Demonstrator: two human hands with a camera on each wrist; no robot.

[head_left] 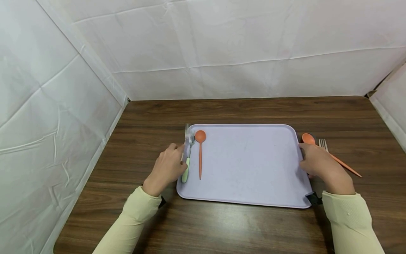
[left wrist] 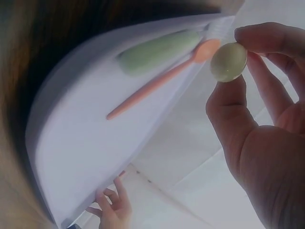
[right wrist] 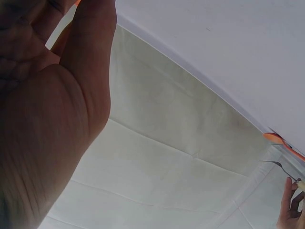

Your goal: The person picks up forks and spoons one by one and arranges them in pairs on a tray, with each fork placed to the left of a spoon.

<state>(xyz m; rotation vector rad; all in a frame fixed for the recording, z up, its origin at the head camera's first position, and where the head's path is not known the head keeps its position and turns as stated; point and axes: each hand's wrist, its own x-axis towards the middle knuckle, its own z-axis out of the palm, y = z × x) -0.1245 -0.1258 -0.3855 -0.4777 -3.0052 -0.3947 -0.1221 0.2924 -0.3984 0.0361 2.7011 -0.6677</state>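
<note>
A lilac tray lies on the dark wooden table. At its left edge my left hand pinches a fork; the rounded pale-green handle end shows between thumb and fingers in the left wrist view. Inside the tray, beside that hand, lie a green-handled fork and an orange spoon. My right hand grips the tray's right rim, its fingertips partly hidden. Under and beyond that hand, another orange spoon and a fork lie on the table, partly covered.
White cloth walls stand behind the table and along its left side. More white cloth hangs at the right.
</note>
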